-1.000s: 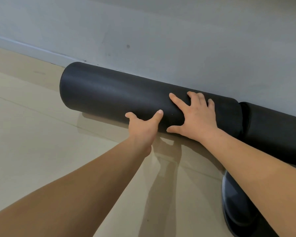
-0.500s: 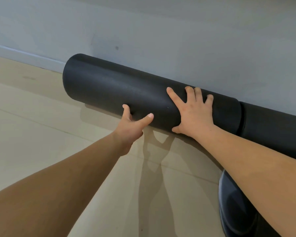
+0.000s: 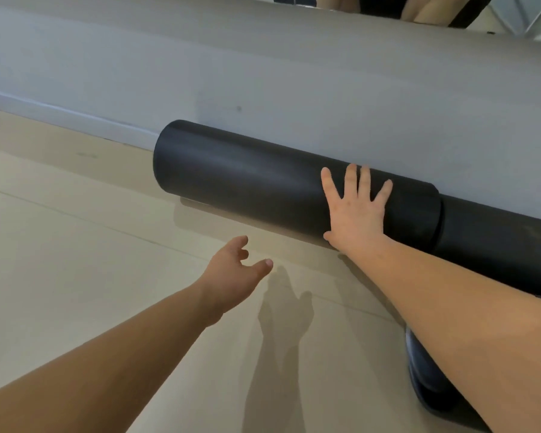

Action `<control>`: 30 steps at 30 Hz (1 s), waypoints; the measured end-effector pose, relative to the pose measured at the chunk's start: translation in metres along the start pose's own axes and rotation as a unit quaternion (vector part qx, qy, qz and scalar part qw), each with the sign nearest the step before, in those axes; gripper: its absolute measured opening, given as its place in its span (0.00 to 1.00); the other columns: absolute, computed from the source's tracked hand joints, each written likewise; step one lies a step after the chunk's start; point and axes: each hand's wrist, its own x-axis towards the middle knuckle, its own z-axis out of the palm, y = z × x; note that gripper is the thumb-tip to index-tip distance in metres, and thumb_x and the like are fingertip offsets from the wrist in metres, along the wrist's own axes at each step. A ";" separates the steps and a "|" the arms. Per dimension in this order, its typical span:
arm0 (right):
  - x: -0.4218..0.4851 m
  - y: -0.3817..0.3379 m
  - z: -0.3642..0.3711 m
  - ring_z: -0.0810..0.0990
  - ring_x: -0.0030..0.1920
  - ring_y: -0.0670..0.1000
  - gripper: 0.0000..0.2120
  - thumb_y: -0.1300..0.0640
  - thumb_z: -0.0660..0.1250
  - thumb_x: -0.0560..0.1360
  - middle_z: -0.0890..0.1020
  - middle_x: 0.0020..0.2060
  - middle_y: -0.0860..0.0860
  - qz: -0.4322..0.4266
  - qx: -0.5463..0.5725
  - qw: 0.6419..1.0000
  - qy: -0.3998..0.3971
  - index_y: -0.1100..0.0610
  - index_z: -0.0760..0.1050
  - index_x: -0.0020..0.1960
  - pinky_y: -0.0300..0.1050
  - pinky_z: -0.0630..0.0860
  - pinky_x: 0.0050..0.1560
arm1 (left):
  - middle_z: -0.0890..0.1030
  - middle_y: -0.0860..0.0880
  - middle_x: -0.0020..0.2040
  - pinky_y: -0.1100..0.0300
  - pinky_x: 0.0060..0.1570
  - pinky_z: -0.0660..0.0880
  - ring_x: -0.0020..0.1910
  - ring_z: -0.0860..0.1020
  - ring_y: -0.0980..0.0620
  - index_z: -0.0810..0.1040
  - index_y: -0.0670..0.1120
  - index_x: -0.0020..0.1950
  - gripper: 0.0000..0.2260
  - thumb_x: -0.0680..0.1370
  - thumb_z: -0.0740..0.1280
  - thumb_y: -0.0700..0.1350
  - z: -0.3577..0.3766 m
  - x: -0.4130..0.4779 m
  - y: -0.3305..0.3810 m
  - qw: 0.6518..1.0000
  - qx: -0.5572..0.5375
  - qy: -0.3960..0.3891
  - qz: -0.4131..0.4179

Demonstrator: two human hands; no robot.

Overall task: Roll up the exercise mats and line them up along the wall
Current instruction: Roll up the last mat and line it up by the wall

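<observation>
Rolled black exercise mat [image 3: 247, 179] along grey wall [image 3: 294, 73], butting second rolled mat [image 3: 497, 242], my right hand [image 3: 355, 214] pressed flat on it, my left hand [image 3: 235, 273] relaxed, empty, over beige floor [image 3: 75, 245]

Left hand [image 3: 235, 271] and right hand [image 3: 355, 214] are bare, forearms bare too.

Pictured at the foot of a grey wall [image 3: 263, 73]: a black exercise mat [image 3: 247, 179], rolled tight into a smooth matte cylinder. Laid lengthwise on the pale floor [image 3: 75, 245], far side against the wall. Left end round, flush and free. Right end butted against a second rolled black mat [image 3: 497, 245]. Lined up end to end along the same wall, running out of frame at right. Slightly thicker than its neighbour at the join.
</observation>
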 end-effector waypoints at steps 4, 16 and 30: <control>-0.034 -0.038 -0.032 0.56 0.82 0.65 0.47 0.38 0.68 0.80 0.58 0.82 0.60 -0.069 0.063 0.995 -0.017 0.48 0.42 0.86 0.70 0.60 0.77 | 0.69 0.51 0.80 0.48 0.69 0.77 0.64 0.81 0.52 0.57 0.55 0.85 0.37 0.81 0.73 0.53 -0.037 -0.041 -0.035 0.996 0.080 -0.045 -0.004; -0.156 -0.255 -0.175 0.81 0.60 0.55 0.21 0.39 0.63 0.81 0.81 0.62 0.47 -0.344 0.104 0.922 -0.145 0.49 0.77 0.67 0.52 0.77 0.58 | 0.74 0.57 0.74 0.61 0.55 0.76 0.56 0.80 0.63 0.61 0.58 0.84 0.33 0.81 0.68 0.61 -0.220 -0.219 -0.180 0.994 0.047 0.080 -0.065; -0.412 -0.577 -0.314 0.80 0.56 0.48 0.23 0.36 0.67 0.78 0.79 0.51 0.40 -0.612 0.112 0.765 -0.167 0.45 0.77 0.69 0.49 0.78 0.59 | 0.76 0.62 0.68 0.55 0.60 0.80 0.59 0.80 0.60 0.66 0.60 0.81 0.29 0.81 0.70 0.58 -0.344 -0.544 -0.417 0.896 -0.150 0.334 -0.253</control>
